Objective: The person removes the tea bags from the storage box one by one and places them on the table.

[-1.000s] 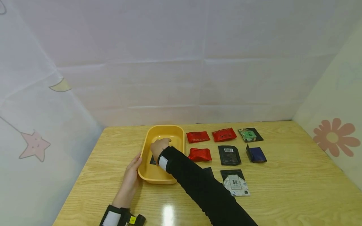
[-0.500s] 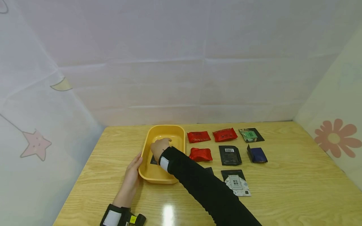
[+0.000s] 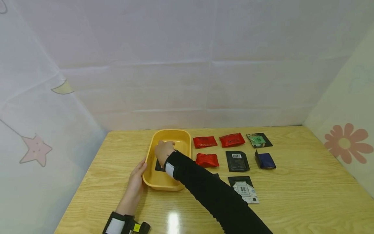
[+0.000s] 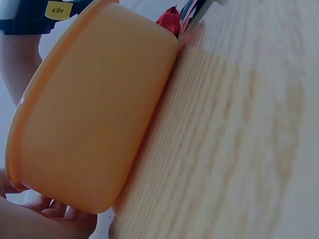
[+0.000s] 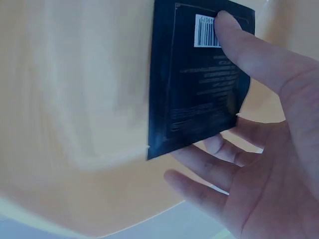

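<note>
A yellow plastic basin (image 3: 167, 180) stands on the table, and my left hand (image 3: 137, 173) grips its left side. From the left wrist view, the fingers of my left hand (image 4: 52, 216) lie against the outer wall of the basin (image 4: 94, 109), with the thumb near the rim. Inside the basin, my right hand (image 3: 164, 150) pinches a flat black packet (image 5: 199, 84) between thumb and fingers. Barcode and small print face the camera on that packet. In the head view most of the packet (image 3: 158, 166) is hidden beneath the hand.
Right of the basin lie red packets (image 3: 205, 142), a black barcoded packet (image 3: 237, 161), a dark blue packet (image 3: 266, 161), a green-and-black packet (image 3: 258, 140) and a white-and-black packet (image 3: 243, 189). Another dark packet (image 3: 216, 175) is mostly covered by the right sleeve.
My right hand has shifted slightly inside the basin, and a bit more of the black packet shows beside it. The left hand stays in place on the basin.
</note>
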Available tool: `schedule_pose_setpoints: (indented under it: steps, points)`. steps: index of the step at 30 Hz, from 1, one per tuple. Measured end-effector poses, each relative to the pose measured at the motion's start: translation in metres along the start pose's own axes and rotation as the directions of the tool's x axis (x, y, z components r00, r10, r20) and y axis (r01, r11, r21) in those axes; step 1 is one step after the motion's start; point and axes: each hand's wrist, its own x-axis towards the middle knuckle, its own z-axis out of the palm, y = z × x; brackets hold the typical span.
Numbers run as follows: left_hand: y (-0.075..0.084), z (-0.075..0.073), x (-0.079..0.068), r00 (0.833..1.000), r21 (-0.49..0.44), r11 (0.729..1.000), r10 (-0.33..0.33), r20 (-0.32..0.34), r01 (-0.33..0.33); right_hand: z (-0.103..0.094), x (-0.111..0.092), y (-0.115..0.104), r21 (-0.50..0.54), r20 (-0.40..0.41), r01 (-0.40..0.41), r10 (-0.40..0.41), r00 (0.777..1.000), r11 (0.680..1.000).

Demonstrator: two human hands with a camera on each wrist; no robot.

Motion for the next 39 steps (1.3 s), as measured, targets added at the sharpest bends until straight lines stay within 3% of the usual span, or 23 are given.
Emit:
schedule_pose_setpoints:
  steps: [8, 14, 25, 28, 33, 39]
  points:
    - [0.0, 0.0, -0.001, 1.0, 0.007, 1.0, -0.004, 0.0, 0.004, 0.008, 0.005, 0.008, -0.03, -0.141, 0.061, -0.065, 0.988, 0.998]
    - [0.001, 0.0, -0.002, 1.0, 0.002, 1.0, -0.014, -0.005, 0.014, 0.012, 0.008, 0.017, -0.004, -0.311, 0.183, -0.175, 0.934, 0.983]
    - [0.002, 0.0, -0.003, 1.0, 0.005, 1.0, -0.02, 0.005, 0.02, 0.01, -0.009, 0.035, 0.056, -0.434, 0.344, -0.287, 0.854, 0.937]
    - [0.001, -0.001, -0.003, 1.0, 0.007, 1.0, -0.023, 0.013, 0.023, 0.013, -0.015, 0.038, 0.075, -0.43, 0.377, -0.312, 0.848, 0.923]
    - [0.0, -0.001, -0.002, 1.0, 0.009, 1.0, -0.022, 0.016, 0.022, 0.016, -0.031, 0.047, 0.191, -0.434, 0.425, -0.312, 0.845, 0.885]
    - [0.001, -0.002, -0.001, 1.0, 0.012, 1.0, -0.023, 0.009, 0.023, 0.022, -0.052, 0.064, 0.229, -0.539, 0.493, -0.313, 0.782, 0.839]
